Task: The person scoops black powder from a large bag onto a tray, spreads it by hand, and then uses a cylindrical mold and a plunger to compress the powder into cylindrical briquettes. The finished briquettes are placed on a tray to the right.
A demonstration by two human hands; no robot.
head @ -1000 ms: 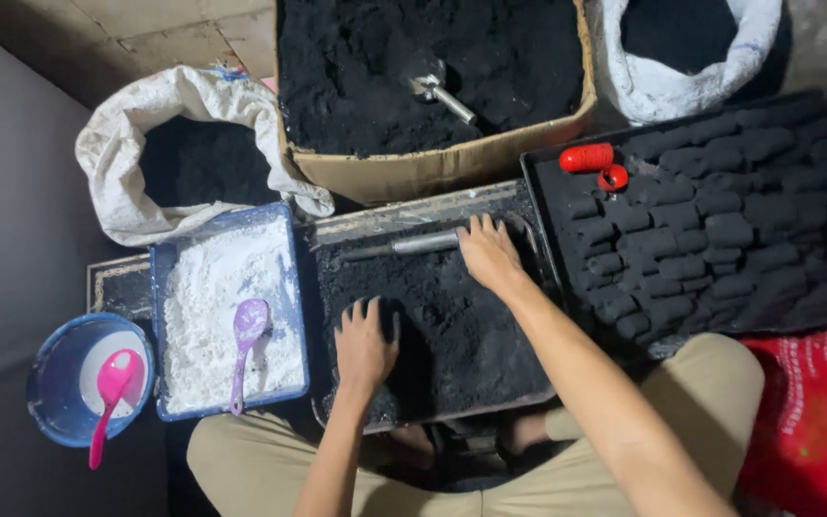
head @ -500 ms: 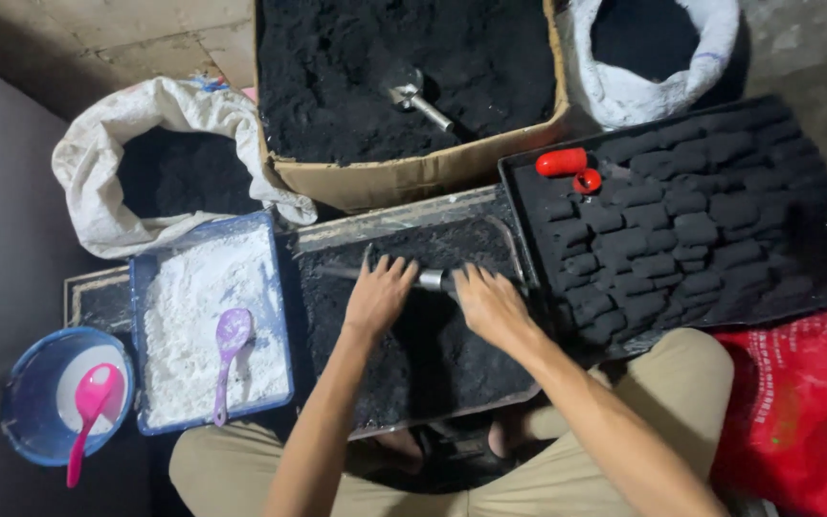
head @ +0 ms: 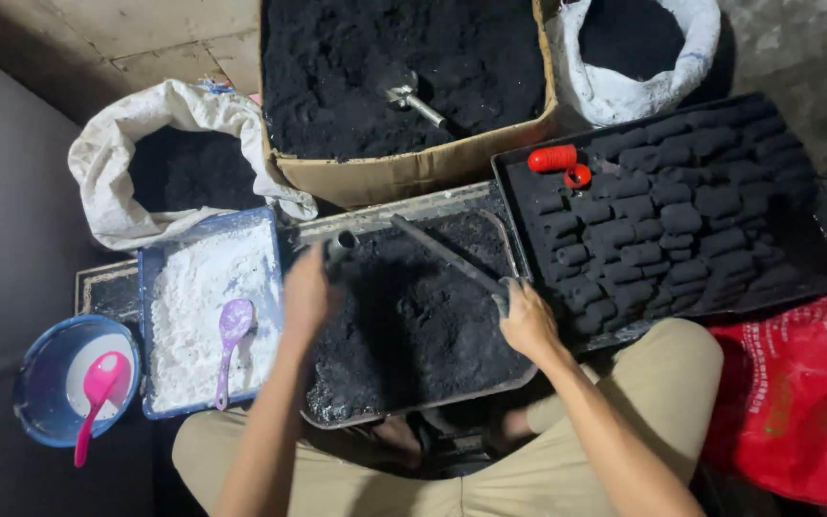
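Left hand (head: 306, 292): we see its grip wrapped round a short metal tube (head: 340, 246) | right hand (head: 526, 321): grip clasps a long dark rod (head: 447, 256); both over tray of black powder (head: 413, 330) | white powder tub (head: 205, 316) at left

Both bare forearms reach forward from the bottom of the view, the left one running almost straight up from the lap, the right one slanting in from the lower right. The left hand (head: 306, 292) is seen from the back, wrist straight, its fingers curled closed round something at its far end. The right hand (head: 526, 319) lies lower and well apart from the left, knuckles up, fingers bent closed in a grip at its upper left edge.
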